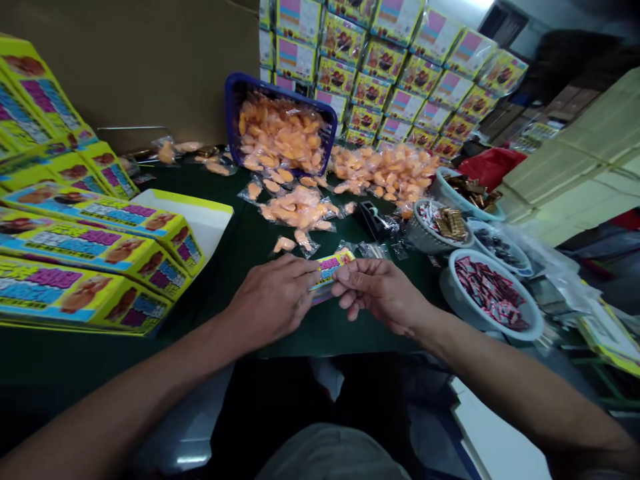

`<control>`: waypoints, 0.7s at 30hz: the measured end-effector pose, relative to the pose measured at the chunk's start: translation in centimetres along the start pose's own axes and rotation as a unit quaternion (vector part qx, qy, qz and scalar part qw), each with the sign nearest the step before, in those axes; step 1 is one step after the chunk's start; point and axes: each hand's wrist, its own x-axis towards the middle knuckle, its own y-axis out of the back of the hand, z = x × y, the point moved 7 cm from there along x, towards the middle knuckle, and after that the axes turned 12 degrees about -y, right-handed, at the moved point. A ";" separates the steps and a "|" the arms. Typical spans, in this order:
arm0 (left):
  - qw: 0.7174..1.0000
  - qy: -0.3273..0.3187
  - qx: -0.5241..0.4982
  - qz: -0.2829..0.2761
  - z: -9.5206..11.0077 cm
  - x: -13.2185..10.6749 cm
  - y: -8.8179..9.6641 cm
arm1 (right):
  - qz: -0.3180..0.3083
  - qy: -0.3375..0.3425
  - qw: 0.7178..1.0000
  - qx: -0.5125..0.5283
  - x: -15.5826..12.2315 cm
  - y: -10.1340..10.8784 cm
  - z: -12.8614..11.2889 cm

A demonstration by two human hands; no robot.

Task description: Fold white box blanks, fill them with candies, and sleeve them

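Item held: small flat carton in yellow, blue and pink print (pixel 327 268), above the near edge of the table, between the two hands.
Left hand (pixel 275 293): back upward, fingers closed over the carton's left end.
Right hand (pixel 383 290): thumb and forefinger pinching the carton's right end; remaining fingers loosely curled.
Support: dark green tabletop (pixel 210 307).
At left: long yellow printed cardboard boxes (pixel 85 290), side by side; beside them an open flap, white inside with a yellow border (pixel 200 223); further yellow boxes stacked behind.
At right: light-blue round bowl (pixel 460 308) of red packets; behind it, grey round basket (pixel 430 243) of white and gold packets, and a pale blue bowl (pixel 525 270) of dark packets.
Beyond the hands: orange drumstick-shaped pieces in clear bags (pixel 300 210), loosely heaped; near them, a black object (pixel 370 220), kind unclear.
Farther: purple-blue plastic basket (pixel 231 127), tilted, full of like pieces.
Rear: brown cardboard panel (pixel 150 67); at its right, tall stack of plastic-wrapped printed boxes (pixel 380 60).
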 end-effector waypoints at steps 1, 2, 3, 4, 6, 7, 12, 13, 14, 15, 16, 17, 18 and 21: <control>1.000 0.011 -0.009 0.010 -0.1 -0.1 0.0 | 0.000 -0.007 1.000 0.003 0.1 -0.3 0.2; 0.999 0.027 -0.017 0.010 -0.3 -0.3 -0.1 | -0.001 -0.014 1.000 0.007 0.3 -0.6 0.4; 0.999 0.048 -0.022 0.004 -0.5 -0.5 -0.3 | -0.003 -0.022 1.000 0.010 0.5 -0.9 0.7; 0.997 0.070 -0.024 -0.007 -0.8 -0.7 -0.6 | -0.005 -0.030 0.999 0.012 0.7 -1.1 0.9; 0.994 0.103 -0.026 -0.029 -1.1 -1.0 -0.9 | -0.004 -0.048 0.999 0.013 1.1 -1.4 1.3; 0.993 0.113 -0.027 -0.034 -1.2 -1.0 -0.9 | -0.002 -0.057 0.998 0.012 1.2 -1.5 1.5; 0.996 0.058 -0.037 -0.050 -0.5 -0.4 -0.9 | 0.019 -0.098 0.995 0.007 1.5 -1.8 1.8; 0.996 0.049 -0.039 -0.061 -0.4 -0.3 -1.0 | 0.025 -0.105 0.994 0.004 1.5 -1.9 1.8; 0.995 0.047 -0.040 -0.074 -0.4 -0.2 -1.2 | 0.030 -0.112 0.993 0.002 1.5 -1.9 1.7; 0.994 0.049 -0.040 -0.084 -0.4 -0.1 -1.3 | 0.033 -0.120 0.992 -0.001 1.4 -1.9 1.6; 0.994 0.050 -0.040 -0.093 -0.4 -0.1 -1.4 | 0.035 -0.129 0.991 -0.003 1.4 -1.9 1.6; 0.993 0.047 -0.036 -0.100 -0.4 -0.1 -1.5 | 0.036 -0.140 0.989 -0.005 1.4 -1.8 1.5; 0.993 0.040 -0.031 -0.106 -0.4 -0.2 -1.6 | 0.035 -0.152 0.988 -0.005 1.3 -1.9 1.5; 0.993 0.021 -0.011 -0.119 -0.2 -0.2 -1.8 | 0.024 -0.183 0.983 -0.004 1.2 -1.9 1.4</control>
